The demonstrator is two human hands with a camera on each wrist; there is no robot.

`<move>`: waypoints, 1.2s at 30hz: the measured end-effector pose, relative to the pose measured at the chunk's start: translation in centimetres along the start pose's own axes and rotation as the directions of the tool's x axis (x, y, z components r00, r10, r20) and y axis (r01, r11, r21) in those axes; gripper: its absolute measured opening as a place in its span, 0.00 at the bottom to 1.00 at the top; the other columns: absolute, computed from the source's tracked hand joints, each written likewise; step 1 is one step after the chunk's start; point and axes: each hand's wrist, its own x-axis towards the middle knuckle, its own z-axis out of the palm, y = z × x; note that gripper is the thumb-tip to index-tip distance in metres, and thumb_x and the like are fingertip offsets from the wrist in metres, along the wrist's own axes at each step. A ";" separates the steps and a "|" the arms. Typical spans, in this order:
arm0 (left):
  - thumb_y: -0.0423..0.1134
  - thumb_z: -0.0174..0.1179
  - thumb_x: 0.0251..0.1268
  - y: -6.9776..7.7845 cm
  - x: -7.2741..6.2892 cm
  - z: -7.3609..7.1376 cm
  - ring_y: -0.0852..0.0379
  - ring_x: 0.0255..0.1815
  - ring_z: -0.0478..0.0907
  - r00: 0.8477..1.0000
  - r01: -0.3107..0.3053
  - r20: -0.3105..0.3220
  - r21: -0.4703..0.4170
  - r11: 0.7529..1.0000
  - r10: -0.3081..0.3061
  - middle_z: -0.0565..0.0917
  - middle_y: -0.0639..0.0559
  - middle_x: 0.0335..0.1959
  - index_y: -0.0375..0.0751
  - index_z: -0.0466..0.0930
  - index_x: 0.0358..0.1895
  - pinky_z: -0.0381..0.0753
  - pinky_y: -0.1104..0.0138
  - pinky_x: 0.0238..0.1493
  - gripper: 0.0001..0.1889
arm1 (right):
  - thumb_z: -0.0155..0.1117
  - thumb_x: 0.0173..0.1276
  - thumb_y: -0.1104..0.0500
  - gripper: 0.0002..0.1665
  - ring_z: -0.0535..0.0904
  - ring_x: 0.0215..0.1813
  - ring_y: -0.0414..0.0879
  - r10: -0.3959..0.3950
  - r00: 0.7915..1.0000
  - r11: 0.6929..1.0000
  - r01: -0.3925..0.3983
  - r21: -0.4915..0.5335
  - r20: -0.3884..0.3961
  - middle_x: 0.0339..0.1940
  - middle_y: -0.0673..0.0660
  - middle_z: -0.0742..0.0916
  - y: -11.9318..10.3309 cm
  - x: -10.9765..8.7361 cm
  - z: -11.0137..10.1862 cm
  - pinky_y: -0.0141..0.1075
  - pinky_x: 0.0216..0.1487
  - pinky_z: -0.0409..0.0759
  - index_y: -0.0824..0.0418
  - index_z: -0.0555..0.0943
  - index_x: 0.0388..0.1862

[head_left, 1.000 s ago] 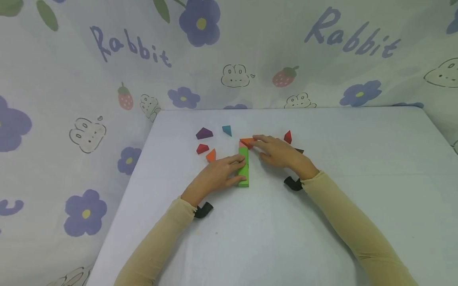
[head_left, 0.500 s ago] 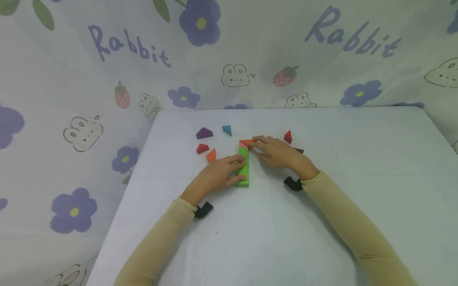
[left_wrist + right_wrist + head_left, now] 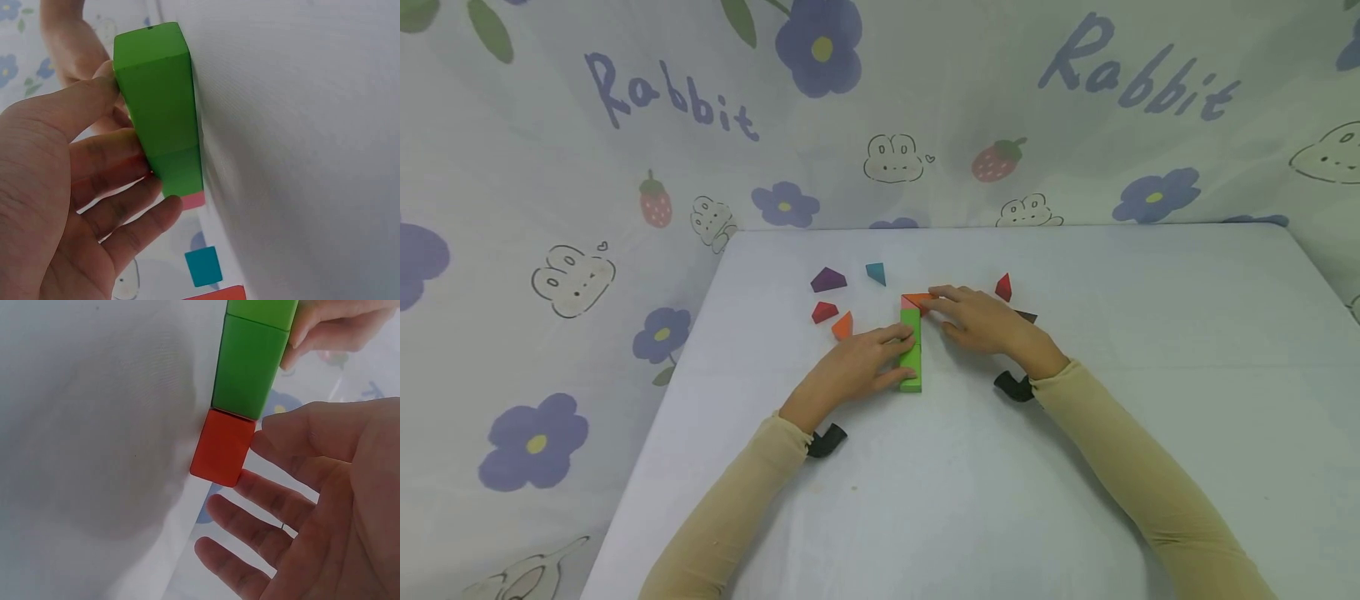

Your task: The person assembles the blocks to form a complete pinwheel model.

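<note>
Two green blocks lie end to end in a row on the white table; the near one [image 3: 912, 381] and the far one [image 3: 913, 317] meet under my left hand [image 3: 853, 367]. Its fingers extend onto the row and touch it, with the thumb at the near block. At the row's far end sit a pink block [image 3: 907, 304] and an orange triangular block [image 3: 916, 297], touching each other. My right hand [image 3: 981, 321] has its fingertips on the orange block's right part, partly covering it. In the right wrist view, the orange block [image 3: 223, 449] abuts the green one [image 3: 247, 369].
Left of the row lie a purple block [image 3: 828, 280], a blue one [image 3: 876, 273], a red one [image 3: 824, 312] and an orange one [image 3: 843, 326]. Beyond my right hand are a red block [image 3: 1003, 287] and a dark block [image 3: 1028, 316], partly hidden. A patterned cloth [image 3: 955, 108] hangs behind.
The orange and pink blocks have shifted very slightly toward the green row, with my right fingertips on the orange one. My left hand stays in place.
</note>
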 end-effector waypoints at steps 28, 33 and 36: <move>0.56 0.61 0.66 0.1 -0.1 0.0 0.55 0.67 0.74 1.000 -0.007 -0.004 0.007 1.000 0.007 0.75 0.51 0.66 0.41 0.76 0.65 0.76 0.65 0.65 0.30 | 0.47 0.74 0.66 0.32 0.63 0.76 0.56 -0.090 0.994 0.996 0.091 0.014 -0.068 0.75 0.58 0.70 -0.6 0.9 1.0 0.56 0.75 0.62 0.51 0.65 0.75; 0.55 0.61 0.66 0.1 0.0 0.0 0.55 0.67 0.74 1.000 -0.007 -0.003 0.003 1.000 0.007 0.75 0.51 0.66 0.41 0.76 0.65 0.76 0.64 0.65 0.30 | 0.49 0.74 0.66 0.31 0.64 0.75 0.55 -0.075 0.994 0.997 0.077 0.020 -0.073 0.74 0.57 0.70 -0.6 0.7 1.0 0.55 0.73 0.64 0.51 0.66 0.75; 0.55 0.61 0.66 0.1 0.0 0.1 0.55 0.66 0.74 1.000 -0.011 -0.004 0.003 1.000 0.011 0.75 0.51 0.66 0.40 0.76 0.65 0.76 0.64 0.64 0.30 | 0.50 0.73 0.66 0.31 0.64 0.75 0.55 -0.078 0.994 0.997 0.080 0.020 -0.075 0.74 0.58 0.70 -0.5 0.7 1.1 0.55 0.72 0.66 0.52 0.66 0.75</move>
